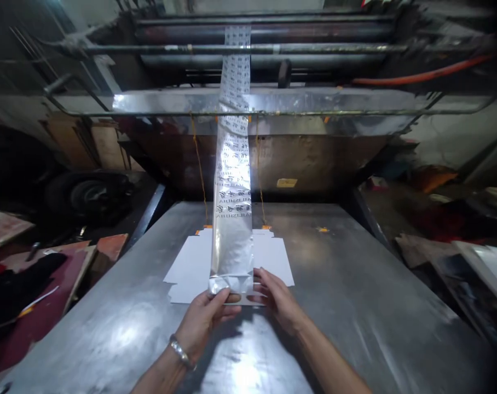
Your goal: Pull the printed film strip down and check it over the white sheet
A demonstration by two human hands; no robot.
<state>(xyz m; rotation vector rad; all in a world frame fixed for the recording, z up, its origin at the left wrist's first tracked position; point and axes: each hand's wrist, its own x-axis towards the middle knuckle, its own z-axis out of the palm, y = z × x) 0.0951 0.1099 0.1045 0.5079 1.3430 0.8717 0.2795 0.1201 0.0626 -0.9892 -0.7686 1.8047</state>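
Observation:
A long silver foil strip (232, 219) with printed characters runs down from the machine rollers (265, 33) onto the metal table (355, 306). Its lower end lies over a white die-cut sheet (191, 265) flat on the table. My left hand (205, 320) pinches the crumpled bottom end of the foil with thumb and fingers. My right hand (275, 298) rests its fingers on the right bottom corner of the foil and the white sheet's near edge. A metal bracelet (179, 350) sits on my left wrist.
A shiny metal bar (314, 101) crosses the machine above the table's far end. Two thin cords (199, 169) hang down beside the foil. Boards and dark clutter (35, 284) lie left of the table, more debris (457, 257) to the right. An orange hose (416, 76) runs at upper right.

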